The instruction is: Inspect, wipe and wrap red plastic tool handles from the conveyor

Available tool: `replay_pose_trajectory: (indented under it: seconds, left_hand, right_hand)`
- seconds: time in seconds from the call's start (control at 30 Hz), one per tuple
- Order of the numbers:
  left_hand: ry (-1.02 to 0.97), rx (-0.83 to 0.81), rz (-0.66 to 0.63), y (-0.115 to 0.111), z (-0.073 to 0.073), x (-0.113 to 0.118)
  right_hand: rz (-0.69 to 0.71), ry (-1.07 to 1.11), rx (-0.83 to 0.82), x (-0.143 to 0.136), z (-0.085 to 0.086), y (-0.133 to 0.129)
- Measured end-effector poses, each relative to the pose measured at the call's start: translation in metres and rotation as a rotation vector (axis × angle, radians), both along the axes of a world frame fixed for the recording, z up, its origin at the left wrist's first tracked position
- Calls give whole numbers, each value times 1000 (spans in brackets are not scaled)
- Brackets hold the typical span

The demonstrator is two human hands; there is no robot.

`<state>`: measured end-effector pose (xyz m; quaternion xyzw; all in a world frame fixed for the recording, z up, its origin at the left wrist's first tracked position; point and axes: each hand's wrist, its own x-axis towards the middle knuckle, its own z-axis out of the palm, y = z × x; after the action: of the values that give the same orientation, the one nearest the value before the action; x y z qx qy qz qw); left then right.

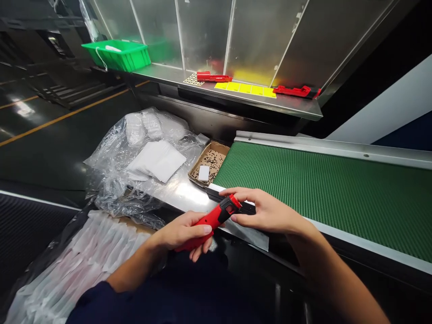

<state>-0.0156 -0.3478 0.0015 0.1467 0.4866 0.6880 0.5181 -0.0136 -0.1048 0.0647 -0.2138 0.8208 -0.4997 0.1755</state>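
A red-and-black handheld device (216, 216), flashlight-like in shape, is tilted in front of my body with its red ring end up and to the right. My left hand (185, 234) wraps round its red lower body, thumb on top. At the black and red head end, my right hand (263, 209) has its thumb and fingers curled about the ring. Its fingertips are partly hidden there. Just beyond my hands lies a shallow cardboard box (216, 155) with many tiny black pieces and a small white card (204, 173) in it.
A green conveyor belt (303, 184) runs off to the right. White sheets (158, 159) lie on clear plastic, left. Wrapped items (84, 265) stand in rows at lower left. The metal shelf (168, 75) holds a green bin (124, 56), red parts (214, 77) and yellow labels (245, 88).
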Motion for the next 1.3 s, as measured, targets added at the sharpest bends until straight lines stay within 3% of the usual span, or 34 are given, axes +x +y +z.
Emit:
replay_pose_trajectory:
  seconds: [0.3,0.67,0.93,1.03,1.17,1.3]
  left_hand:
    - [112,-101,34,0,15,8]
    - [180,-152,51,-2,18,4]
    - [313,-268,31,-3,25,7]
    - [380,-305,46,-1,25,9]
    - [359,-297,136,1,19,8]
    - [241,-244,139,-2,14,8]
  right_hand:
    - [-15,-36,-79,4,8,-7]
    - [-64,-194,-159,-3,9,-14]
    - [-14,-247,-123,-11,-3,-9]
    - [-93,-165,-2,-8,-9,-16]
    - [-306,137,187,0,-10,-27]
    - [-245,164,173,2,-4,-22]
